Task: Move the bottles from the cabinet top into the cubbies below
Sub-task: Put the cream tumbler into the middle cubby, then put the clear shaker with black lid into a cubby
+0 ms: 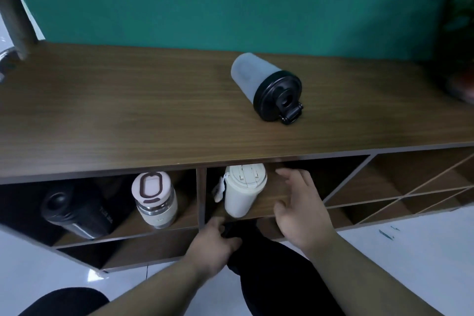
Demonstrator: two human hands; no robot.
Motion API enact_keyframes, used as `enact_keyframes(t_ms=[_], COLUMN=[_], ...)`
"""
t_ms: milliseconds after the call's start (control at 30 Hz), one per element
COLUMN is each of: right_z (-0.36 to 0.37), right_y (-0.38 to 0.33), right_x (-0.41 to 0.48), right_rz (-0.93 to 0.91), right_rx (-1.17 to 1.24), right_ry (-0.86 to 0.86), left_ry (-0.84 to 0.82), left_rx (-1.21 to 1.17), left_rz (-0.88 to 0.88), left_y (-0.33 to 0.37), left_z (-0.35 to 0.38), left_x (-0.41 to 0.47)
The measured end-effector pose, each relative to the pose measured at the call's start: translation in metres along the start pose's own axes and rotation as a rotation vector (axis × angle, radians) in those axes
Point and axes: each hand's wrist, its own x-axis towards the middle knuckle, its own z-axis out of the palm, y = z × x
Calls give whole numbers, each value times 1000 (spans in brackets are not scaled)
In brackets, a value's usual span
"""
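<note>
A frosted grey bottle (259, 79) with a black flip lid stands on the brown cabinet top (128, 115), right of centre. In the left cubby below are a black bottle (77, 210) and a glass bottle with a pink lid (155, 197). The middle cubby holds a white bottle (242, 191) with a tag on its left side. Just right of the white bottle, my right hand (297, 202) is spread at the cubby mouth and holds nothing. Lower down, my left hand (214, 244) has loosely bent fingers resting on a dark trouser leg.
To the right, the cabinet has diagonal lattice cubbies (400, 187). A dark plant pot (461, 79) sits at the top's far right end. A grey pole (15, 13) rises at the left. The floor is white tile (397, 251), with a green wall behind.
</note>
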Motion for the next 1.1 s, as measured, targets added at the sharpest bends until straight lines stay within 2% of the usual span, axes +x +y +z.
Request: enact_keyframes(t_ms=[133,400,667,833,1100], right_z=[-15,-49,-68,-57,-40], right_y=[-9,-65,-125,-129,-127], right_x=[-22,-41,26,64,75], right_rz=[47,106,124,200,182], right_rx=[100,400,240,362,376], right_ry=[109,346,324,277,400], left_ry=[-72,-61,-89,-114,-89], left_rx=[31,10,-67,-97,-111], left_rz=[48,239,290,309,302], left_y=[12,29,38,35,30], left_z=[-20,-32,-40,-45,-42], left_x=[-19,-45,-45,-34,-25])
